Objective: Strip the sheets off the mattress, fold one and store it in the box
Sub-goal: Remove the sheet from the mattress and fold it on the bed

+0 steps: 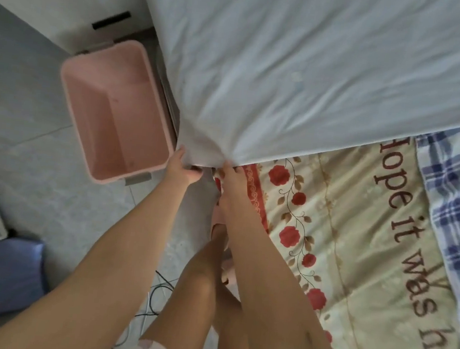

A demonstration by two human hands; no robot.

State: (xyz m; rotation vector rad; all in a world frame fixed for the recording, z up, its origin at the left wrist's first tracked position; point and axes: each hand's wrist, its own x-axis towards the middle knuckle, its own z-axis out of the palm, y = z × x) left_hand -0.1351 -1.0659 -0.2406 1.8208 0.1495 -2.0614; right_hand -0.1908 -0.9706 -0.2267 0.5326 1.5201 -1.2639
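Your L hand (184,167) & R hand (232,174) both clutch the white sheet (306,68) at its bunched corner; rest spreads up-right, away from you. Pink box (93,107): on floor, just beside L hand.

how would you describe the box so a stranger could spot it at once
Start at the big white sheet. On the floor beside its near corner, close to the left hand, stands the box. It is the only pink open tub.
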